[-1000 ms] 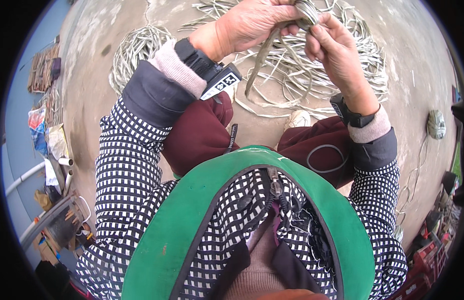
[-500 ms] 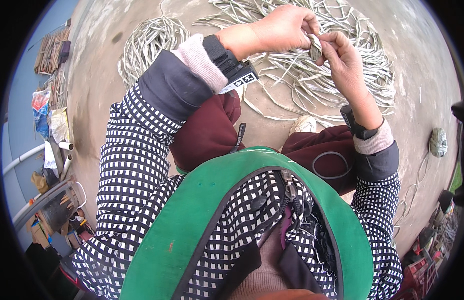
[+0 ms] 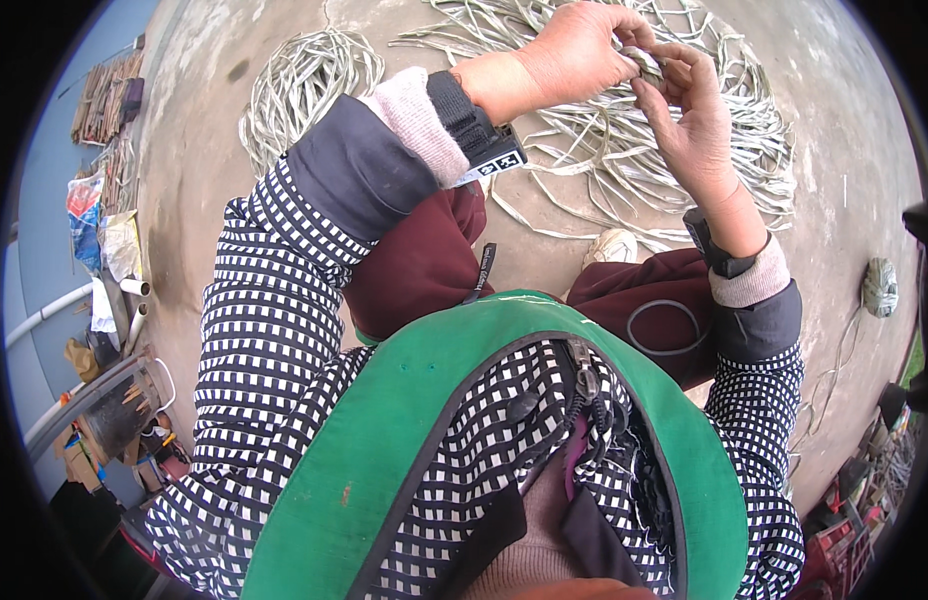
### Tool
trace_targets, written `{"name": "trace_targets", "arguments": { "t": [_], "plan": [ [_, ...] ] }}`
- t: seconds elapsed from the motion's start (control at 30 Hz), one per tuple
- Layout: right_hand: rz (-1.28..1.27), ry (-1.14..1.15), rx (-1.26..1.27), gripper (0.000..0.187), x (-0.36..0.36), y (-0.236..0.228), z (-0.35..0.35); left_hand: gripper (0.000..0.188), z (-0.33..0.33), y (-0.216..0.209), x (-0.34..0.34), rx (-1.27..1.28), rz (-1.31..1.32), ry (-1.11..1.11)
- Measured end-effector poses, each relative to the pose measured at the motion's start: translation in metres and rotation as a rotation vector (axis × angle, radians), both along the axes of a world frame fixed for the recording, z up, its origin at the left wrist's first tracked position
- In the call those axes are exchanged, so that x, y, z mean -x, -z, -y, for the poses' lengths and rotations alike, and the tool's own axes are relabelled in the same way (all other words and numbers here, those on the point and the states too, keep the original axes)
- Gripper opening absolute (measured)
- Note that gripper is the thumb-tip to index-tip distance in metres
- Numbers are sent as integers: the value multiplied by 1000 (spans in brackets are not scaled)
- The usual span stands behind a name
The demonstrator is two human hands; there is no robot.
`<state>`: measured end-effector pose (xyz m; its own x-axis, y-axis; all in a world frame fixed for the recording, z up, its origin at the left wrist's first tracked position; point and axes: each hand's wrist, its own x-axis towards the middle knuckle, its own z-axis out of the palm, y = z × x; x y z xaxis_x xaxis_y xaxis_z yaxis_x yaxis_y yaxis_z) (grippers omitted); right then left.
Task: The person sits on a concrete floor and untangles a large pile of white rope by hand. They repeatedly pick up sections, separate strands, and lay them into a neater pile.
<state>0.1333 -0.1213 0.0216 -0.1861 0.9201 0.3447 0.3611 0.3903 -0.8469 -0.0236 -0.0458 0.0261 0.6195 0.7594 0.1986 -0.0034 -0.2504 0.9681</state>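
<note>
Up ahead of me both hands meet at a small twisted bundle of pale grey-green strips (image 3: 647, 66). My left hand (image 3: 579, 55) comes in from the left, its fingers and thumb closed on the bundle's left end. On the other side my right hand (image 3: 692, 120) pinches the bundle between thumb and fingers. Beneath and behind the hands a large spread of loose pale strips (image 3: 614, 165) lies on the ground. The fingers hide part of the bundle, so I cannot tell how its ends are wound.
A smaller heap of strips (image 3: 309, 90) lies at the far left on the concrete floor (image 3: 199, 200). At the right rests a wound ball of strips (image 3: 880, 287) with a trailing strand. White pipes (image 3: 134, 288) and stacked sticks (image 3: 109, 98) line the left wall.
Both hands have shifted slightly, the left a little to the right. The bundle between them has tilted and moved slightly up and right, still held.
</note>
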Motion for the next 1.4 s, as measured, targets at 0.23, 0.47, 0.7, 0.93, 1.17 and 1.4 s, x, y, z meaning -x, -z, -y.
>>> {"name": "trace_targets", "arguments": {
  "t": [0.23,0.47,0.7,0.93,1.17,1.4],
  "plan": [
    [-22,130,1,27,6,2,-5,15,-1,2,-5,155,71,-2],
    [-38,197,67,23,4,-7,0,12,5,-7,-5,372,150,148],
    [-208,29,261,23,-16,-11,5,13,2,-14,3,303,-16,348],
    [-263,-70,578,30,-34,-7,7,21,7,-5,7,-361,-201,204],
    [-641,-357,816,40,-31,-5,8,22,2,7,4,-686,-197,131],
    [-762,-338,904,35,-28,-5,11,21,7,5,5,-752,-291,101]
  ]
}}
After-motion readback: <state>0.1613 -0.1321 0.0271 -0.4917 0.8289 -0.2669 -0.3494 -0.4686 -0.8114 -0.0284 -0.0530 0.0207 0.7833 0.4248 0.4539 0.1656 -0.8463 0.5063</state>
